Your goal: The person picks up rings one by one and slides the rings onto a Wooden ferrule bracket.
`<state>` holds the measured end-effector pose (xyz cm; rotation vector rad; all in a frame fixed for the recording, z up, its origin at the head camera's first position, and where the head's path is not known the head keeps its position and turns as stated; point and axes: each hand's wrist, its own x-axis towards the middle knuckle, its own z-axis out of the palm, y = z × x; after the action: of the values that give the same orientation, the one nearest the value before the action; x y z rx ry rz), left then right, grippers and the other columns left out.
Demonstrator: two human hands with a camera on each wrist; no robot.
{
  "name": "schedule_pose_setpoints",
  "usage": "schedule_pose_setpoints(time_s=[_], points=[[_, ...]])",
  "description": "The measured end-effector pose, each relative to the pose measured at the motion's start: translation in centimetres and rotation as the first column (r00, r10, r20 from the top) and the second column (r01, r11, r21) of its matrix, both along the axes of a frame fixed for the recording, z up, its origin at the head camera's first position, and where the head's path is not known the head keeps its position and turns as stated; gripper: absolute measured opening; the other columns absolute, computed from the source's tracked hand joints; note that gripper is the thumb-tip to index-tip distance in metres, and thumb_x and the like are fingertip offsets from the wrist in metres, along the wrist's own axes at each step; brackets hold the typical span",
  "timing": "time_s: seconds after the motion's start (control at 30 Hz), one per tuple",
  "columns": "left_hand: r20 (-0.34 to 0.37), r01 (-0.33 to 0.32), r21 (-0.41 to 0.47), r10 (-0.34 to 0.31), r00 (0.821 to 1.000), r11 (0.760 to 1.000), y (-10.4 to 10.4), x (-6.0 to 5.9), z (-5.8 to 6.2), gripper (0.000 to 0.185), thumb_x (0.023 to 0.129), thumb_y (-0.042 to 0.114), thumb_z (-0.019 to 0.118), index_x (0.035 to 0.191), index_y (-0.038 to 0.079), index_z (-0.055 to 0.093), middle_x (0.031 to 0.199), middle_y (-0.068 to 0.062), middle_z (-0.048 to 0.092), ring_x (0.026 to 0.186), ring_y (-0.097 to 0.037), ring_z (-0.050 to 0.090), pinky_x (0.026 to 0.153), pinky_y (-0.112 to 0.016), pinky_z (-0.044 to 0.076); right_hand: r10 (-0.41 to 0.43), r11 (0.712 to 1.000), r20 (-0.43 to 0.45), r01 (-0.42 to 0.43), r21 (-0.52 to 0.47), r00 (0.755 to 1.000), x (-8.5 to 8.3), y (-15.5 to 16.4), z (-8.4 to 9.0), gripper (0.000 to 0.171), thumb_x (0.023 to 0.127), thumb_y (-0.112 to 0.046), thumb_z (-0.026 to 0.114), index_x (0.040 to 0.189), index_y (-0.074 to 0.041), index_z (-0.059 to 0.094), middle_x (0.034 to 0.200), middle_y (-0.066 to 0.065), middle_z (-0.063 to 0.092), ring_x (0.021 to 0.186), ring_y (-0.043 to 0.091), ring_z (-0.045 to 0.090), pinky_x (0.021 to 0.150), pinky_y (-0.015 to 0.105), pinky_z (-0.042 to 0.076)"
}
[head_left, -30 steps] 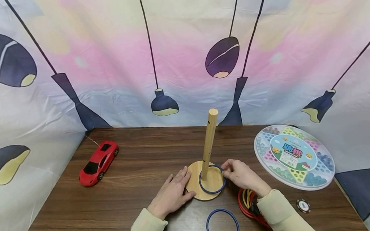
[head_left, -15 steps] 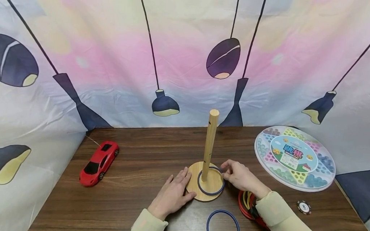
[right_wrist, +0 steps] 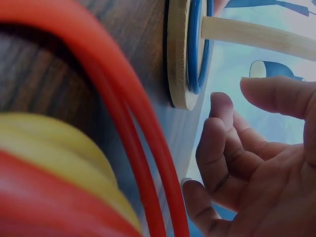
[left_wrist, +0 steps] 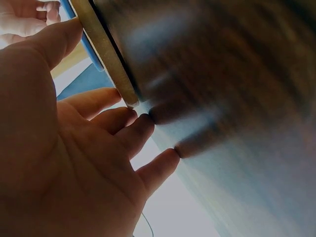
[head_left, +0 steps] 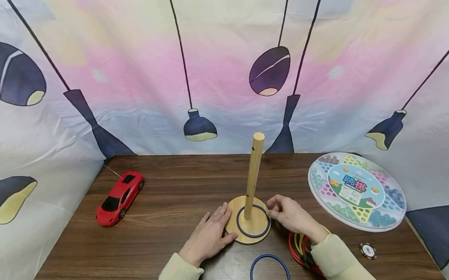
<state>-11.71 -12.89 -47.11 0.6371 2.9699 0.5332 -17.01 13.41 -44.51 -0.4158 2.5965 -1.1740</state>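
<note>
A round wooden base (head_left: 234, 207) carries an upright wooden peg (head_left: 255, 172). Around the foot of the peg lies a blue ring (head_left: 254, 237), flat on the base. My left hand (head_left: 208, 235) rests against the base's left side, fingers and thumb spread along its edge. On the other side, my right hand (head_left: 291, 214) has its fingertips right at the ring's right edge. The right wrist view shows the thumb apart from the bent fingers, with nothing between them; the ring (right_wrist: 192, 59) sits beyond. Nearer the front lies a second blue ring (head_left: 268, 254) on the table.
Red and yellow rings (head_left: 291, 248) lie piled under my right wrist. Farther right are a round Chinese checkers box (head_left: 357, 191) and a poker chip (head_left: 368, 250). A red toy car (head_left: 120, 198) stands at the left. A printed cloth (head_left: 146, 98) hangs behind the table.
The blue ring on the base has slid a little left, now more centred round the peg. My right hand has followed it slightly left; the left hand has stayed in place.
</note>
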Motion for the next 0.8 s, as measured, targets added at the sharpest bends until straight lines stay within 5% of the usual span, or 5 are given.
schedule_pose_setpoints(time_s=[0.2,0.43,0.6,0.8], points=[[-0.004,0.0,0.0,0.0,1.0,1.0,-0.1,0.0,0.0,0.072,0.094,0.045,0.06,0.147,0.001,0.04,0.155,-0.017,0.031,0.141,-0.029,0.033,0.11,-0.056,0.028,0.008,1.0,-0.013,-0.008,0.012,1.0,0.5,0.5,0.1,0.022,0.094,-0.016,0.063,0.112,-0.003,0.063,0.075,-0.001,0.056,0.06,0.014,0.049,0.056,0.027,0.041],[0.001,0.001,-0.006,-0.001,1.0,1.0,0.0,-0.1,0.0,0.072,0.094,0.045,0.06,0.147,0.001,0.04,0.155,-0.016,0.031,0.141,-0.029,0.033,0.111,-0.056,0.028,0.034,0.983,-0.08,-0.019,0.18,0.996,1.6,1.6,1.2,0.018,0.092,-0.025,0.068,0.104,-0.012,0.065,0.071,-0.008,0.055,0.063,0.01,0.049,0.084,0.047,0.034],[0.004,-0.001,-0.002,0.001,1.0,1.0,-0.1,-0.1,0.1,0.071,0.094,0.044,0.06,0.147,0.001,0.04,0.155,-0.016,0.032,0.141,-0.029,0.034,0.111,-0.056,0.028,0.066,0.951,-0.129,-0.023,0.309,0.989,2.8,2.6,2.0,0.013,0.087,-0.027,0.074,0.09,-0.019,0.064,0.075,-0.009,0.053,0.074,0.011,0.047,0.076,0.041,0.03],[0.012,0.001,0.002,-0.001,1.0,1.0,-0.1,0.0,0.0,0.071,0.094,0.044,0.06,0.147,0.001,0.04,0.155,-0.016,0.031,0.141,-0.029,0.033,0.111,-0.056,0.028,0.064,0.929,-0.147,-0.005,0.371,0.987,4.3,4.4,2.0,0.021,0.084,-0.034,0.076,0.096,-0.021,0.065,0.089,-0.01,0.056,0.089,0.015,0.048,0.076,0.041,0.031]])
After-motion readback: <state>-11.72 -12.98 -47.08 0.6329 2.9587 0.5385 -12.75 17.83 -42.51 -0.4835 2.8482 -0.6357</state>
